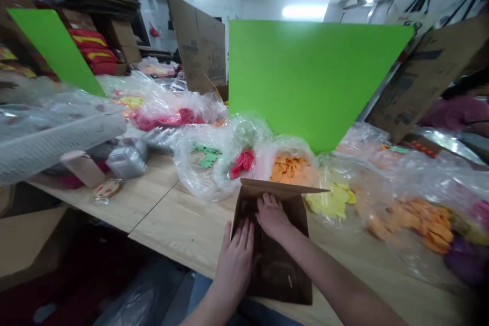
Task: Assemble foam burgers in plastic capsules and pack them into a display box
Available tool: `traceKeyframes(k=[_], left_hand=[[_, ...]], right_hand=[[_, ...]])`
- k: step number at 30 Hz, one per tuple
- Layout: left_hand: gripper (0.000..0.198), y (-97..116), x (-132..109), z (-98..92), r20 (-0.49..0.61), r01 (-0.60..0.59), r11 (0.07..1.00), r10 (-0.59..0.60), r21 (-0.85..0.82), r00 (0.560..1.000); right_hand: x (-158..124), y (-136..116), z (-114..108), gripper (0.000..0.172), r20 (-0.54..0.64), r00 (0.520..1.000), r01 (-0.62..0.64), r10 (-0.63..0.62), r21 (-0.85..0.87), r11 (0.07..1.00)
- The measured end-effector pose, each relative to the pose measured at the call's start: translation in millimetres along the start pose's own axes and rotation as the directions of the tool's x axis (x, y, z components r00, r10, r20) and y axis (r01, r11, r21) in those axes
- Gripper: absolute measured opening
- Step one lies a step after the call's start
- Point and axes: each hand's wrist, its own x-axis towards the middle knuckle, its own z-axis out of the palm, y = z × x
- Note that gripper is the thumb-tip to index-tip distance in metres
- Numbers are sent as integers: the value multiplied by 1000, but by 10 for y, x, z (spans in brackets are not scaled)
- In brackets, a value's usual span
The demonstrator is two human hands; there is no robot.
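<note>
An open brown cardboard box [282, 270] rests near the table's front edge, its far flap [282, 186] raised. My left hand [237, 252] lies along the box's left side, fingers stretched out over the wall and thumb apart from them. Inside the box, toward its far left corner, my right hand [272, 215] reaches down with fingers spread against the cardboard. I see nothing held in either hand. Beyond the box stand clear plastic bags of orange pieces [292, 169], red pieces [243, 163] and green pieces [207, 155]. Yellow pieces [332, 201] lie in a bag to its right.
A large green board [305, 76] stands behind the bags on the wooden table [168, 229]. More bagged orange pieces [424, 221] spread to the right. Clear plastic boxes [127, 160] and a pale pink cylinder [83, 168] sit at the left. Another person [454, 112] is at far right.
</note>
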Motion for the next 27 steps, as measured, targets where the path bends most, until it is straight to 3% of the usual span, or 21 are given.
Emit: traceKeyframes(k=[3,7,10,13,15,17,19,22,24,27], left_hand=[[47,-9,-15,-54,153,-51,998,43,48,987],[36,-10,3,-99,298,-140,978,89,155,950],[33,-33,45,-101,339,-173,963,95,209,936],[32,-77,49,-185,278,-186,981,164,55,946],[35,-68,-17,-314,204,-165,978,189,-131,961],[41,-11,-129,-465,227,-161,938,237,-307,945],[44,58,-232,-574,387,-122,905,293,-408,874],[35,80,-254,-579,651,-30,922,295,-386,700],[29,32,-178,-507,699,-56,919,336,-391,631],[25,-38,-57,-432,683,-127,891,420,-436,598]], right_hand=[[-97,6,166,37,8,999,42,-42,25,999],[-301,62,100,53,-64,993,96,-97,-21,995],[-232,91,43,45,191,981,26,-18,-36,999],[-10,107,107,37,403,915,0,19,-47,999],[104,111,153,41,444,895,-10,36,-60,998],[115,116,148,45,465,884,-17,45,-64,998],[2,122,86,44,465,884,-13,38,-58,998],[-360,88,-2,40,467,884,4,21,-52,999],[-639,13,26,40,493,869,4,31,-70,998],[-946,-124,201,45,505,857,-49,106,-125,991]])
